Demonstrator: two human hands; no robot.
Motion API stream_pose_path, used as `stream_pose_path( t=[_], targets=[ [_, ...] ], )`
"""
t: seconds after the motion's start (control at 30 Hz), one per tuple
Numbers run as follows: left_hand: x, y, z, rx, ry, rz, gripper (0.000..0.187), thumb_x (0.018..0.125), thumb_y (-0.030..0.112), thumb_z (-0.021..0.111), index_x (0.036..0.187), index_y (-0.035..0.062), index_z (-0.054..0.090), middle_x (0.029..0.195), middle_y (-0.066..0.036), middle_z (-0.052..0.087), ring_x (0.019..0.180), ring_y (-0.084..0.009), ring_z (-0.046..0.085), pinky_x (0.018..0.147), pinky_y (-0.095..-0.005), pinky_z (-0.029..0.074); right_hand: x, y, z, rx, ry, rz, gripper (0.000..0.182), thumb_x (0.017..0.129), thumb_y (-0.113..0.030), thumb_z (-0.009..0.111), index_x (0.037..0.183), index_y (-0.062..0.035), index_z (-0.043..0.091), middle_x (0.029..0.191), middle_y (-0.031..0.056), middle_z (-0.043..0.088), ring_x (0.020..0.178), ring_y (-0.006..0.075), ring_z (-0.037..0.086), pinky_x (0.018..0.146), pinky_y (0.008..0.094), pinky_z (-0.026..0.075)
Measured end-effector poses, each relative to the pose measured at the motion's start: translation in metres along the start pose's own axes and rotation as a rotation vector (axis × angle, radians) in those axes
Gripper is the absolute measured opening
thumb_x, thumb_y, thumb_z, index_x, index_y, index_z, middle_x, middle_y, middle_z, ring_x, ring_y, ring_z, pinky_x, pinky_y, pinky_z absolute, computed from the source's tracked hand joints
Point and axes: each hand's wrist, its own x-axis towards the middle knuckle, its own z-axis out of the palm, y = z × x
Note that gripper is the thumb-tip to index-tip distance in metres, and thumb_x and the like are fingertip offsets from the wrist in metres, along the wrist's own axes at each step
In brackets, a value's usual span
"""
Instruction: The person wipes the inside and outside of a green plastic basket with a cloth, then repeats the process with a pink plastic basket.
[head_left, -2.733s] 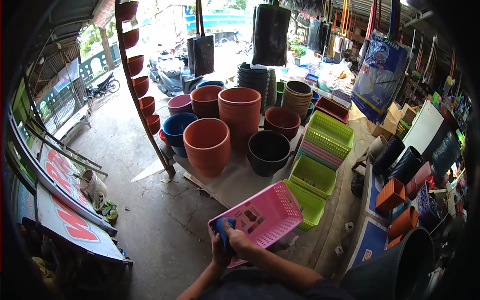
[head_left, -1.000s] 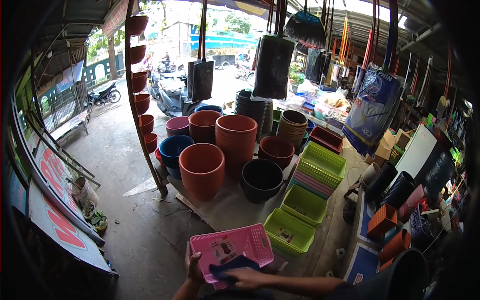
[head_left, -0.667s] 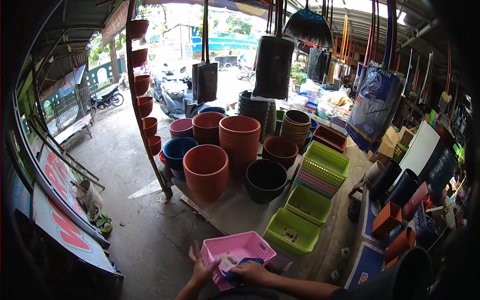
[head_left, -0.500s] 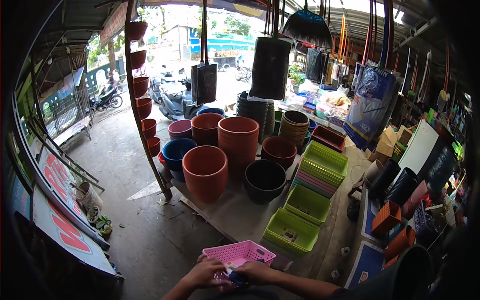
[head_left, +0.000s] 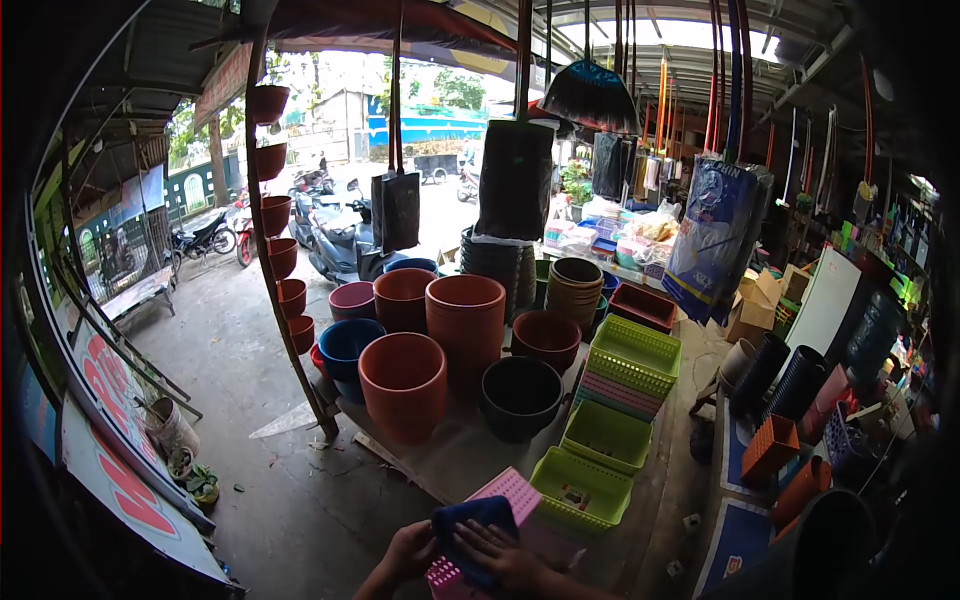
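Observation:
A pink perforated basket (head_left: 512,488) is tilted on its side in front of me at the bottom of the view. My left hand (head_left: 408,552) grips its left end, fingers curled and partly hidden by a dark blue cloth (head_left: 476,514). With fingers stretched over the cloth, my right hand (head_left: 500,556) holds it pressed against the basket. Just beyond is a green basket (head_left: 582,490) with a label inside, and behind it another green basket (head_left: 607,436).
Terracotta pots (head_left: 402,385), a black pot (head_left: 521,398) and a blue pot (head_left: 350,350) stand on the low table (head_left: 420,470). Stacked green baskets (head_left: 636,350) line its right side. Wrapped packs (head_left: 515,180) and a broom (head_left: 590,97) hang overhead. A pole (head_left: 290,350) stands left.
The pink basket has gone from upright to tilted on its side. The blue cloth, bunched in my right hand before, is now spread against the basket. The view has shifted slightly.

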Motion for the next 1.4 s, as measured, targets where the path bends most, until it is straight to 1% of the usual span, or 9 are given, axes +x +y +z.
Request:
stream_pose_path(
  t=[0.13,0.37,0.43,0.57,0.67,0.87,0.93,1.27,1.4],
  targets=[
    [-0.013,-0.006,-0.008,-0.128,-0.012,-0.004,0.016,0.090,0.010,0.065,0.103,-0.0002,0.063,0.087,0.001,0.065,0.075,-0.0055,0.058,0.066,-0.0231,0.048,0.008,-0.014,-0.009,0.193,-0.081,0.069,0.077,0.078,-0.020,0.061,0.148,-0.0073,0.034,0.158,0.0168,0.021,0.147,0.0335,0.014,0.117,0.0488,0.015],
    [-0.031,0.027,-0.010,-0.001,0.016,0.145,0.022,0.079,0.018,0.080,0.087,0.0022,0.066,0.072,0.003,0.061,0.066,-0.0035,0.054,0.057,-0.0240,0.045,-0.037,0.123,0.035,0.054,0.197,0.246,0.064,0.087,-0.031,0.063,0.143,-0.0087,0.041,0.140,0.0179,0.050,0.130,0.0345,0.047,0.109,0.0480,0.034],
    [-0.034,0.018,-0.016,0.363,-0.054,0.159,0.025,0.078,0.021,0.081,0.085,0.0013,0.066,0.074,-0.001,0.064,0.067,-0.0048,0.056,0.059,-0.0249,0.046,-0.056,0.148,0.047,0.761,0.057,0.857,0.061,0.088,-0.032,0.066,0.140,-0.0088,0.045,0.124,0.0197,0.058,0.112,0.0313,0.060,0.099,0.0439,0.045],
    [-0.034,0.001,-0.004,0.284,0.010,0.182,0.021,0.083,0.017,0.075,0.093,0.0016,0.064,0.078,-0.007,0.067,0.071,-0.0109,0.063,0.063,-0.0288,0.050,-0.013,0.106,-0.004,0.874,0.097,1.163,0.055,0.095,-0.033,0.060,0.140,-0.0068,0.044,0.123,0.0168,0.058,0.110,0.0264,0.059,0.100,0.0347,0.045],
    [-0.031,0.018,0.006,0.372,-0.022,0.100,0.016,0.085,0.011,0.071,0.096,0.0028,0.061,0.081,-0.009,0.068,0.074,-0.0139,0.066,0.064,-0.0312,0.051,-0.039,0.149,0.080,0.369,0.343,0.566,0.051,0.093,-0.026,0.063,0.138,-0.0057,0.049,0.130,0.0130,0.057,0.116,0.0227,0.056,0.099,0.0336,0.044],
    [-0.016,-0.019,0.005,0.612,-0.001,-0.007,0.018,0.094,0.021,0.058,0.098,0.0034,0.060,0.082,-0.009,0.067,0.075,-0.0143,0.066,0.066,-0.0328,0.052,0.011,0.036,0.040,1.167,0.111,0.499,0.059,0.091,-0.023,0.062,0.144,-0.0061,0.041,0.143,0.0174,0.046,0.134,0.0255,0.042,0.111,0.0368,0.031],
    [-0.012,-0.036,0.000,0.531,0.045,-0.158,0.025,0.099,0.025,0.050,0.104,0.0020,0.059,0.088,-0.007,0.067,0.079,-0.0127,0.064,0.068,-0.0318,0.052,0.019,0.042,0.051,0.474,0.064,0.105,0.066,0.089,-0.031,0.058,0.147,-0.0071,0.036,0.150,0.0147,0.039,0.139,0.0294,0.036,0.113,0.0434,0.026],
    [0.017,-0.037,0.007,-0.441,0.420,-0.344,0.047,0.104,0.040,0.034,0.112,0.0004,0.058,0.102,-0.011,0.066,0.085,-0.0185,0.064,0.077,-0.0343,0.054,0.016,-0.031,0.046,-0.340,-0.329,0.127,0.070,0.086,-0.033,0.054,0.149,-0.0101,0.032,0.158,0.0107,0.023,0.145,0.0309,0.023,0.114,0.0550,0.017],
    [0.016,-0.048,0.002,-0.795,0.513,-0.485,0.055,0.104,0.046,0.026,0.113,0.0016,0.056,0.101,-0.014,0.067,0.085,-0.0281,0.066,0.080,-0.0410,0.055,0.000,-0.024,0.071,-0.013,-0.176,0.195,0.074,0.080,-0.034,0.060,0.147,-0.0100,0.038,0.158,0.0110,0.025,0.147,0.0284,0.018,0.117,0.0502,0.009]
  ],
)
